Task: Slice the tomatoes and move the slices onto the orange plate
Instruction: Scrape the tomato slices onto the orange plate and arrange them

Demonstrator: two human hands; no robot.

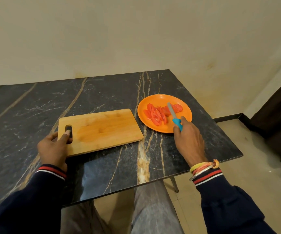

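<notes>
No text, label, brand, number or sign can be read anywhere in this view.
</notes>
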